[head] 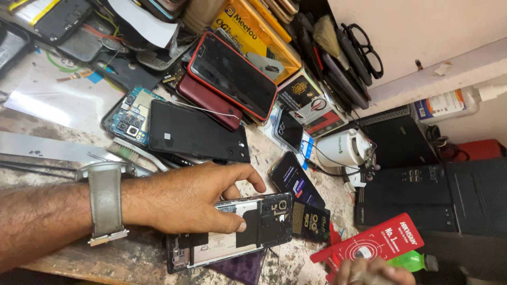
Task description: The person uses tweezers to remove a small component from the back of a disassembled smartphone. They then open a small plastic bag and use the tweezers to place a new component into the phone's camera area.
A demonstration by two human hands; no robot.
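The left hand [193, 198] pressed flat on an opened phone [232, 229], gripping nothing, while the right hand's [372, 272] grip was unclear.

Landmark: opened phone [232, 232] on bench [47, 137], near front edge. Left hand [193, 198] lay on its left half. Flat phone panel [198, 132] sat behind it, circuit board [132, 116] left of that panel. Small screen-lit phone [296, 179] right-behind. Card pack [377, 240] right, bottle [414, 261] beyond; right hand [369, 272], probably, at frame bottom.
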